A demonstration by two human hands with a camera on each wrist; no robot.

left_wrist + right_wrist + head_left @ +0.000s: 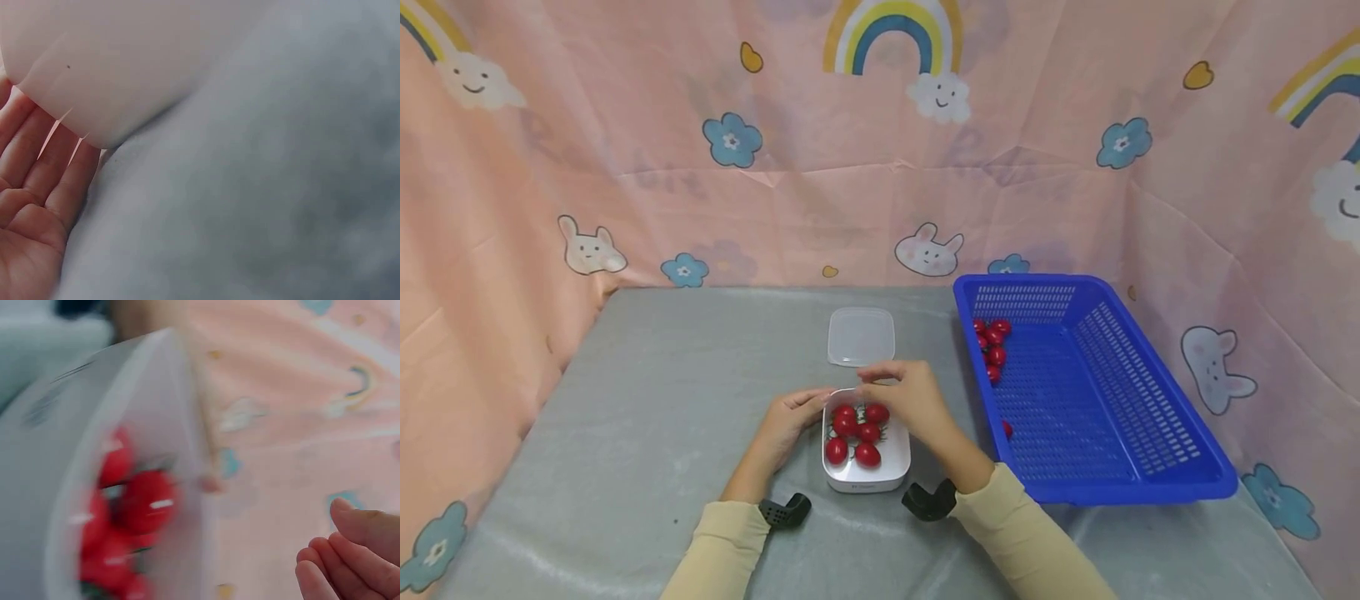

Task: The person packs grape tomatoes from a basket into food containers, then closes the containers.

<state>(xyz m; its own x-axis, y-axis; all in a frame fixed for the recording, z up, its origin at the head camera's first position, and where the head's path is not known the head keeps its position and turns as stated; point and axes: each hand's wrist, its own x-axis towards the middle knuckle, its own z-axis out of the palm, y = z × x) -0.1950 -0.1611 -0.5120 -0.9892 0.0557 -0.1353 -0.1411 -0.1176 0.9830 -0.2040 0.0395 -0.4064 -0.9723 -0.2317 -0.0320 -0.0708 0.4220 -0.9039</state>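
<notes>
A white plastic container [891,471] stands on the grey table, with several red cherry tomatoes [845,421] inside; bits of green stem show between them. My left hand [784,429] holds the container at its left wall and far-left corner. In the left wrist view its fingers [65,165] lie along the container wall [119,69], their tips hidden behind it. Over the container's far-right corner hovers my right hand [910,400]. The right wrist view shows its thumb [359,522] apart from loosely bent fingers, nothing between them. Tomatoes [150,500] appear blurred there.
A clear square lid [861,336] lies on the table beyond the container. To the right stands a blue plastic basket [1067,400] with several tomatoes [996,356] along its left wall. Grey cloth covers the table [647,417]; a pink printed curtain [820,200] hangs behind.
</notes>
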